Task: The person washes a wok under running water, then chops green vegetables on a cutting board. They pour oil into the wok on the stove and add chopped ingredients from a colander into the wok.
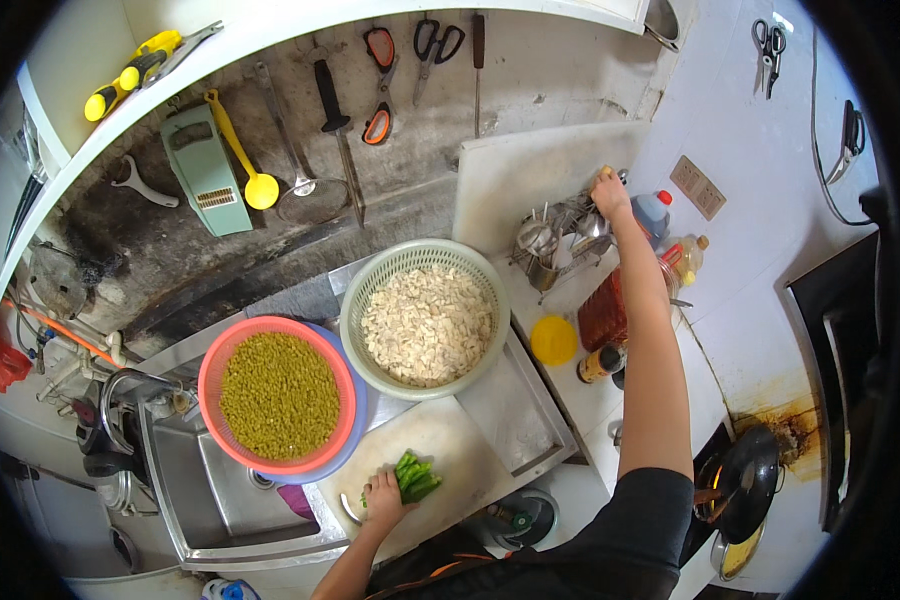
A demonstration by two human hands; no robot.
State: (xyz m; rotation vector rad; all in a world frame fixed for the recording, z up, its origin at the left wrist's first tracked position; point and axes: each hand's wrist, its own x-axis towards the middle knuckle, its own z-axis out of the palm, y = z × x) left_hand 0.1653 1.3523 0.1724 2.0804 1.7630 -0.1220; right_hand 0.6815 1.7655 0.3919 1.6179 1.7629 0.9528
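Note:
My left hand is closed over a bunch of green peppers on the white cutting board. A thin white curved piece lies beside that hand. My right hand reaches to the far right, at the back end of a wire utensil rack. Its fingers close around a pale handle, of which only the tip shows; the rest is hidden. Spoons and ladles stand in the rack near my wrist.
A green colander of chopped pale pieces and a red colander of green chopped beans stand beyond the board. The steel sink is left. Bottles and a red-filled jar line my right arm. A wok sits over flame.

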